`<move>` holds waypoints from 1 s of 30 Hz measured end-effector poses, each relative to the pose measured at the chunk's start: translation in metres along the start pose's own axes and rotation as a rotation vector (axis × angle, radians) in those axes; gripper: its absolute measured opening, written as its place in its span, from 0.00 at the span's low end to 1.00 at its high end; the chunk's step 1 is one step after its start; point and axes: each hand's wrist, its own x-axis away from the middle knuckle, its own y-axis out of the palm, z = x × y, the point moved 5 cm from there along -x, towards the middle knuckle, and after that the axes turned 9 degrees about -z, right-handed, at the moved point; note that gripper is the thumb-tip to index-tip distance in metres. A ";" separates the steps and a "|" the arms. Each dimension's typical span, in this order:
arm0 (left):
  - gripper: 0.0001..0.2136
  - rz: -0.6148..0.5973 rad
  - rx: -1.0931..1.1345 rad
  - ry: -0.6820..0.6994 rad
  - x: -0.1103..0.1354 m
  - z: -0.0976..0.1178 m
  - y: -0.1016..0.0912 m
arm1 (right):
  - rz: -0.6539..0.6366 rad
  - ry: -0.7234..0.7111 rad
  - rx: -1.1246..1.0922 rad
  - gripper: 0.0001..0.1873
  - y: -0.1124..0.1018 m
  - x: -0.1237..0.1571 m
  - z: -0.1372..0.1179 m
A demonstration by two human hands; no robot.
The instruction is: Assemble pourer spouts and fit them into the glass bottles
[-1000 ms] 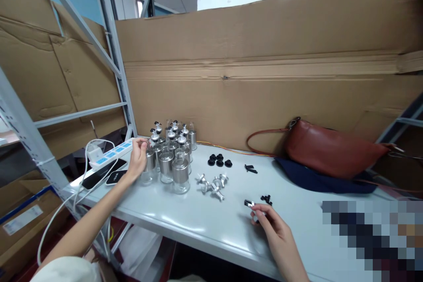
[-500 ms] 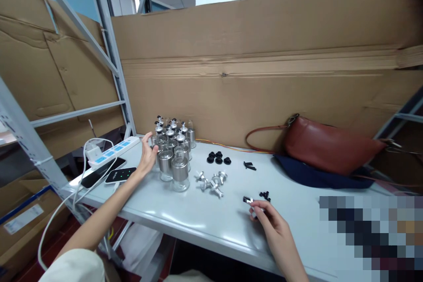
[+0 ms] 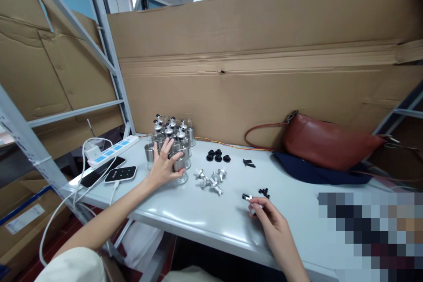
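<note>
The left arm point(image 3: 109, 220) extends forward at a slant, its wrist point(image 3: 149, 181) behind and left of the spread, slightly bent fingers point(image 3: 165, 145). The left hand point(image 3: 161, 168) shows its back, thumb point(image 3: 178, 173) splayed to their right. The right hand point(image 3: 272, 218), nearer and well right of those fingers, pinches thumb to fingertips; its forearm point(image 3: 294, 266) trails behind them, rightward.

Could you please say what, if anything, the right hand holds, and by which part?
The right hand pinches a black-tipped silver piece by its silver portion, behind the tip.
</note>
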 end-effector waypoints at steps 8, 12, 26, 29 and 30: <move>0.19 -0.041 -0.067 0.040 -0.003 -0.016 0.007 | -0.007 -0.001 0.002 0.19 0.000 0.001 -0.001; 0.19 -0.069 -0.048 0.004 -0.001 -0.017 0.004 | -0.009 0.006 -0.001 0.19 0.000 0.000 0.001; 0.16 0.013 0.167 -0.231 -0.046 -0.018 -0.034 | -0.062 -0.040 -0.046 0.18 0.004 0.003 -0.008; 0.16 0.062 0.343 -0.300 -0.045 -0.022 -0.030 | -0.052 -0.060 -0.100 0.20 0.003 0.003 -0.011; 0.16 0.088 0.414 -0.333 -0.042 -0.023 -0.028 | -0.045 -0.065 -0.113 0.20 0.003 0.003 -0.012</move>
